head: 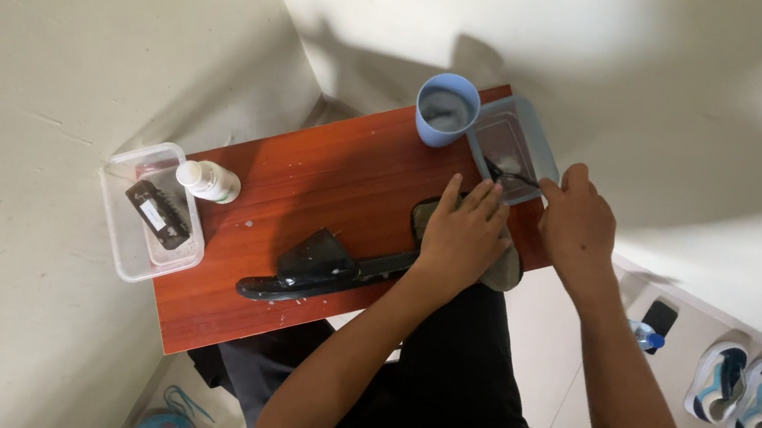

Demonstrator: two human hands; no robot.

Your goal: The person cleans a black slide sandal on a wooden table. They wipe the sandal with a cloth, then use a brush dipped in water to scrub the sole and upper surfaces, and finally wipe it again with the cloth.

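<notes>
Nearest the person, at the front edge of the red-brown table (pixel 328 167), the left hand (pixel 463 236) lies flat, fingers together, pressing down on a dark sandal (pixel 499 266) whose sole hangs partly over the edge. Just right of that sandal, the right hand (pixel 579 222) is closed around a thin dark-handled brush (pixel 511 176), its tip dipped in the shallow grey tray (pixel 537 147). To do this well, it seems wise to keep the sandal pinned firmly and load the brush lightly, so nothing drips across the wood. Left of the sandal lies its mate (pixel 318 270), black, strap up, close enough to be bumped by the left forearm. Farther left stands a white bottle (pixel 207 181) beside a clear plastic box (pixel 153 212) holding a dark brush-like item. Beyond the sandal, touching the tray, stands a blue cup (pixel 446 109) that a hasty reach could tip.
</notes>
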